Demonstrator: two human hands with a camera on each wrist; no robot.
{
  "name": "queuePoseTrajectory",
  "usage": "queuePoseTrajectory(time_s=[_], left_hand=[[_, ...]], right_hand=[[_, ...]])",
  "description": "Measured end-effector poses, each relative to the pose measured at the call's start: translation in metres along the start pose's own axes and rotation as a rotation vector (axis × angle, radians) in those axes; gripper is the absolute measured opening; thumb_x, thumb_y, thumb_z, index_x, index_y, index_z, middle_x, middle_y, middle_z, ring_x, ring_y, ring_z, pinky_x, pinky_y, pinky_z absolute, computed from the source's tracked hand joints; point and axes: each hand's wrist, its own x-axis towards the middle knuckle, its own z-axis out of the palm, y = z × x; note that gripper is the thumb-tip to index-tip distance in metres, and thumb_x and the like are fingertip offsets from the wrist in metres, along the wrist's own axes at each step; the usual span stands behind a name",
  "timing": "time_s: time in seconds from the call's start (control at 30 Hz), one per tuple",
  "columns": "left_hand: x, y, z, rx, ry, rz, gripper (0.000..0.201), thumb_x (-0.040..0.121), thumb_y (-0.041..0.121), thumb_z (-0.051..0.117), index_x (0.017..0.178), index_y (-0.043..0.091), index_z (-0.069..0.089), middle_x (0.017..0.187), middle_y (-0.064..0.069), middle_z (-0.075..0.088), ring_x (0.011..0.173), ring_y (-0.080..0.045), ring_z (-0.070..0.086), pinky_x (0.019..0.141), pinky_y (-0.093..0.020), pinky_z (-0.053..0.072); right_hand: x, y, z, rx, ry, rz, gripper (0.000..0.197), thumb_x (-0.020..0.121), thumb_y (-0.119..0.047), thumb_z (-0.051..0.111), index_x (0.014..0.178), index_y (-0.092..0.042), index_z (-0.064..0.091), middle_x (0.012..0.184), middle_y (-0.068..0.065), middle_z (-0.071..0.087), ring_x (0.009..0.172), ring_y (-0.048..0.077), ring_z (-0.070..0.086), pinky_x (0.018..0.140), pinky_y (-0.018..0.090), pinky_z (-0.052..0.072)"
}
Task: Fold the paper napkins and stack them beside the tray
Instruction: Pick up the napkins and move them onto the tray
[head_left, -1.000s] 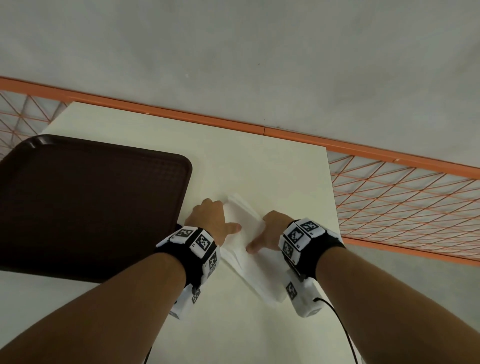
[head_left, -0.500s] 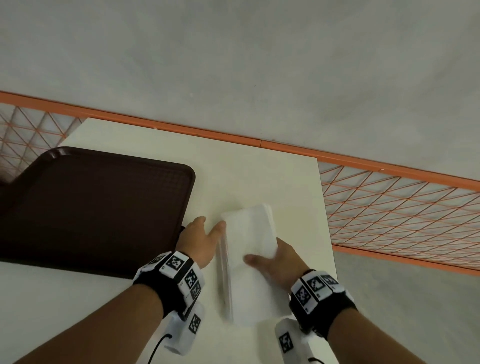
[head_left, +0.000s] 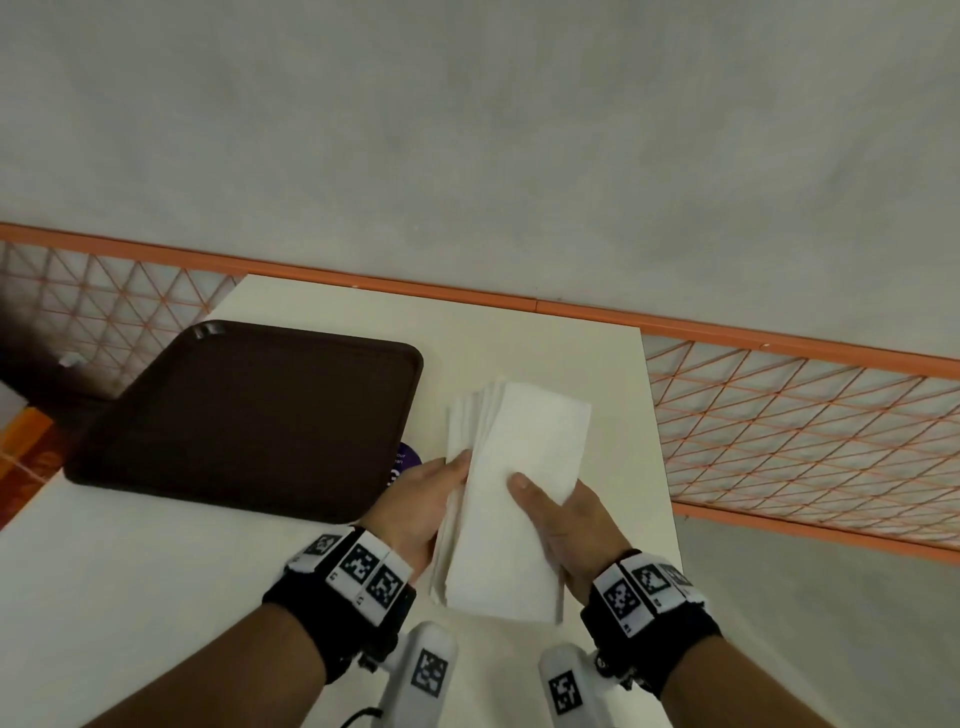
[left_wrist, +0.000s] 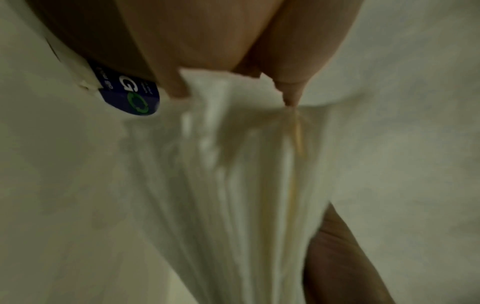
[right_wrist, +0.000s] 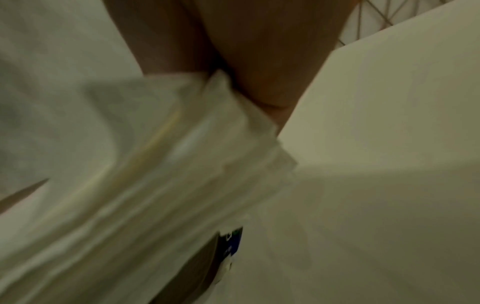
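Note:
A stack of folded white paper napkins (head_left: 524, 467) is held between both hands over the cream table (head_left: 519, 332), just right of the dark brown tray (head_left: 249, 415). My left hand (head_left: 447, 478) grips the stack's left edge, where the layers fan out (left_wrist: 233, 185). My right hand (head_left: 540, 499) holds the right side, thumb on top and fingers hidden underneath. The right wrist view shows the napkin layers (right_wrist: 155, 185) blurred against the palm. Whether the stack's far end touches the table is unclear.
A purple round sticker (head_left: 405, 457) lies on the table at the tray's near right corner, beside my left hand. The table's right edge (head_left: 660, 467) runs close to the stack. An orange mesh railing (head_left: 805, 431) lies beyond it.
The stack turned from a diagonal to pointing away from me and came nearer. Both hands went from pressing it on the table to gripping its sides.

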Motion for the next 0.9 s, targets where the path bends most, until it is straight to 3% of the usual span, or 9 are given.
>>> queuePoseTrajectory(time_s=[0.1,0.3,0.53,0.67,0.77,0.9], left_hand=[[-0.014,-0.004,-0.002,-0.030,0.030,0.029,0.038,0.096,0.036,0.053,0.117,0.006,0.066,0.109,-0.016,0.071,0.102,-0.030,0.068,0.094,-0.044,0.051],[-0.035,-0.016,-0.006,-0.157,0.026,-0.039,0.044,0.096,0.042,0.048,0.117,0.008,0.067,0.110,-0.017,0.070,0.106,-0.033,0.066,0.099,-0.047,0.047],[-0.041,-0.016,-0.028,-0.246,-0.074,-0.030,0.042,0.096,0.039,0.051,0.118,0.007,0.067,0.116,-0.018,0.068,0.110,-0.033,0.064,0.104,-0.048,0.044],[-0.040,-0.008,-0.057,-0.092,-0.003,0.070,0.031,0.096,0.032,0.054,0.108,0.009,0.071,0.105,-0.015,0.072,0.101,-0.031,0.068,0.100,-0.050,0.048],[-0.041,0.003,-0.085,0.074,0.053,0.179,0.026,0.095,0.033,0.056,0.104,0.014,0.072,0.098,-0.008,0.075,0.095,-0.026,0.071,0.094,-0.049,0.052],[-0.042,0.015,-0.119,0.249,0.042,0.261,0.018,0.091,0.032,0.061,0.101,0.022,0.072,0.093,0.003,0.075,0.091,-0.017,0.071,0.091,-0.043,0.054]], right_hand=[[-0.011,0.001,0.007,-0.058,0.065,-0.072,0.070,0.061,-0.057,0.082,0.119,-0.025,0.060,0.111,-0.003,0.072,0.102,0.020,0.069,0.090,0.048,0.054],[-0.031,-0.003,0.019,-0.111,0.190,-0.155,0.048,0.075,-0.030,0.082,0.112,-0.021,0.052,0.105,-0.004,0.067,0.094,0.015,0.067,0.081,0.039,0.057],[-0.034,-0.011,0.047,-0.193,0.170,-0.215,0.045,0.087,-0.044,0.065,0.127,-0.029,0.049,0.115,-0.009,0.067,0.104,0.012,0.065,0.090,0.039,0.055],[-0.030,-0.014,0.077,-0.216,0.154,-0.162,0.040,0.090,-0.040,0.062,0.126,-0.029,0.048,0.115,-0.011,0.066,0.104,0.011,0.064,0.088,0.034,0.053],[-0.027,-0.015,0.100,-0.280,0.180,-0.106,0.039,0.089,-0.034,0.065,0.123,-0.026,0.048,0.113,-0.006,0.066,0.104,0.018,0.064,0.088,0.039,0.054],[-0.024,-0.014,0.135,-0.466,0.285,-0.074,0.037,0.087,-0.036,0.065,0.117,-0.023,0.047,0.108,-0.006,0.062,0.092,0.014,0.060,0.076,0.028,0.048]])
